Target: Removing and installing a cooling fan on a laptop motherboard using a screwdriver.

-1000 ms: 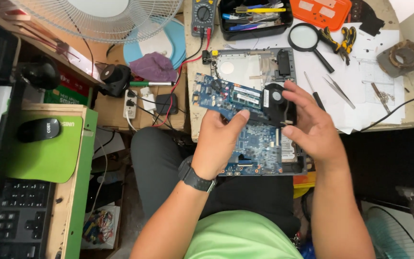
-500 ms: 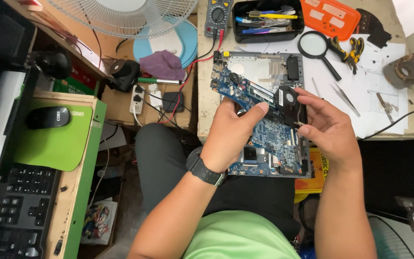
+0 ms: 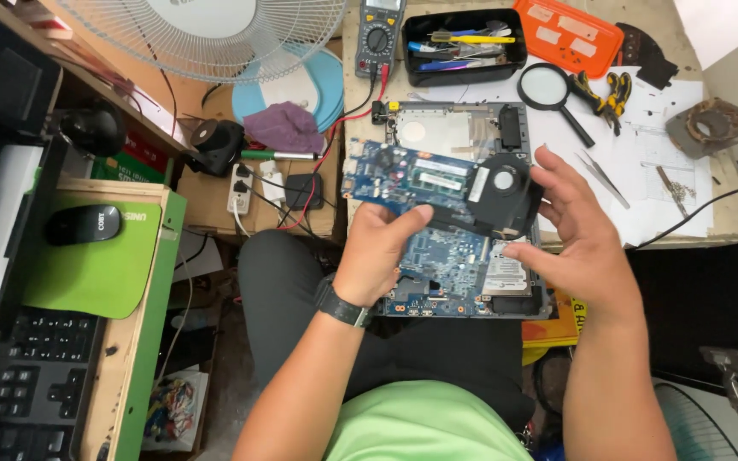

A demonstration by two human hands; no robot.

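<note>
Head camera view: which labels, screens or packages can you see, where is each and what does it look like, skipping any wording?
Multimeter: top centre of the bench, dark body, grey screen at the frame edge.
Hard drive: in the open laptop base near the right hand, white rectangular label.
Memory module: on the blue board held by the left hand, pale label strip.

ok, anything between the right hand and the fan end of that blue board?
Nothing visible. The left hand holds the blue circuit board by its near edge, lifted over the opened laptop chassis. The right hand is open beside the black cooling fan on the board's right end, fingertips close to it, with only air between.
</note>
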